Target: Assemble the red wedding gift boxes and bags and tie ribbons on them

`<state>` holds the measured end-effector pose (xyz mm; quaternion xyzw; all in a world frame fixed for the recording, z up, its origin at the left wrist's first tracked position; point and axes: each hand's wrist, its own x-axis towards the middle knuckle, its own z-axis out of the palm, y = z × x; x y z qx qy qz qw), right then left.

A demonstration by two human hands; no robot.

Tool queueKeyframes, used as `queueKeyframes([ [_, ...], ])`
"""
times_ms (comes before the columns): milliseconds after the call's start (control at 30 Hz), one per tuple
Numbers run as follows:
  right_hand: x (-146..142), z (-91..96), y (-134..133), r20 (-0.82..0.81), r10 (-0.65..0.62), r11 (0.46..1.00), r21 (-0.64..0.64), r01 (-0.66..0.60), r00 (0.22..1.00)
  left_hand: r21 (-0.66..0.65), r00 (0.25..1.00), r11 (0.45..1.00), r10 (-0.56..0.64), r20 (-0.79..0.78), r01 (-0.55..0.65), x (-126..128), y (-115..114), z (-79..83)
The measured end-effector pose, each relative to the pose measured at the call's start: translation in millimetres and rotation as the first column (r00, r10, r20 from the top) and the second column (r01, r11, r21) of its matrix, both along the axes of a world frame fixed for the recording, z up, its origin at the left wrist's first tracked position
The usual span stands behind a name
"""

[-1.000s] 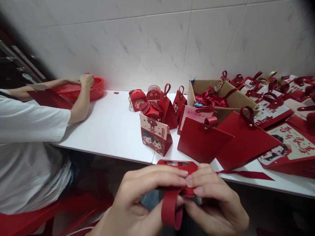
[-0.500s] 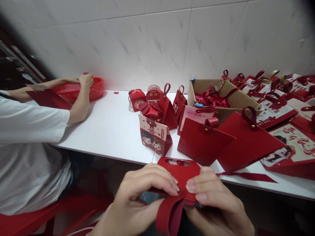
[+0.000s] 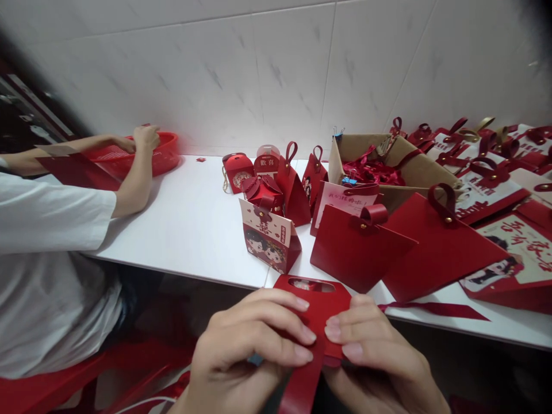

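Note:
At the table's front edge I hold a red paper gift box with an oval cut-out at its far end. My left hand lies over its left side, fingertips pressing a wide red strap flat on the box. The strap's near end hangs toward me, out of frame. My right hand grips the right side, fingers on top and thumb underneath, partly hidden. Just beyond stands a small candy box with a cartoon couple, beside a plain red box with a loop handle.
A cardboard box of red ribbons stands behind, with many finished gift boxes to its right. A loose ribbon lies at the front edge. On the left, a person in a white sleeve reaches into a red basket.
The strap, looped up under my left fingers before, now lies flat along the box. My left fingers have spread over it; my right hand has hardly moved.

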<state>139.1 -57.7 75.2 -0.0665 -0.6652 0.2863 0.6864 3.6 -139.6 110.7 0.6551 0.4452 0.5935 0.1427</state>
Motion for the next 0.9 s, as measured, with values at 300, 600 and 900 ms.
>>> queueKeyframes([
  [300,19.4,5.9,9.0,0.302,0.154,0.986,0.010,-0.165,0.941,-0.052,0.998,0.997,-0.045,0.053,0.048,1.1,-2.4,-1.3],
  [600,33.1,8.5,11.1,0.371,0.274,0.961,-0.145,-0.237,0.887,-0.018,1.000,1.000,0.018,0.020,-0.018,16.2,1.7,12.9],
  [900,62.1,23.5,5.6,0.348,0.028,0.982,-0.184,0.039,0.937,0.029,0.996,0.999,-0.027,0.091,0.024,45.6,26.8,7.3],
])
